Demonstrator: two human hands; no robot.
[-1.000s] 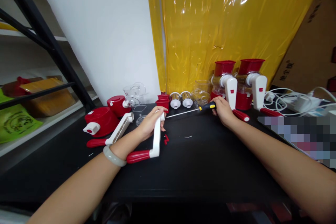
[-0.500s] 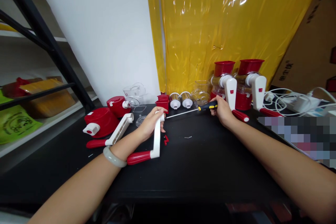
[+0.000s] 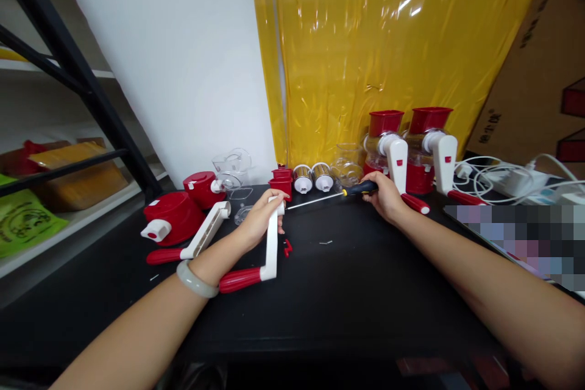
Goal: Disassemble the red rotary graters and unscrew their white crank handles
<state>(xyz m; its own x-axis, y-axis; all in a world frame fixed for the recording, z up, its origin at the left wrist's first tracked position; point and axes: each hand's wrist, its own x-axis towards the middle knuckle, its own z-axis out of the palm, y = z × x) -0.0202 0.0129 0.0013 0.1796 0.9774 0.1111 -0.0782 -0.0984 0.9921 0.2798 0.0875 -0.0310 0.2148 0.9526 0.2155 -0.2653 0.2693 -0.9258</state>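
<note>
My left hand (image 3: 259, 219) grips the top of a white crank arm with a red handle (image 3: 269, 250), held on edge on the black table (image 3: 347, 292). My right hand (image 3: 386, 195) is closed round the black-and-yellow handle of a screwdriver (image 3: 340, 195). Its thin shaft runs leftward and the tip meets the top end of the crank by my left fingers. A small red piece (image 3: 287, 248) lies on the table just right of the crank.
A second white crank (image 3: 201, 237) and red housings (image 3: 173, 214) lie at the left. Two assembled red-and-white grinders (image 3: 411, 152) stand at the back right before a yellow plastic sheet. Small drums (image 3: 312, 177), clear cups (image 3: 233, 166) and white cables (image 3: 507, 180) line the rear.
Both hands keep their hold. The view has shifted slightly, so everything sits a little lower and to the left in the picture.
</note>
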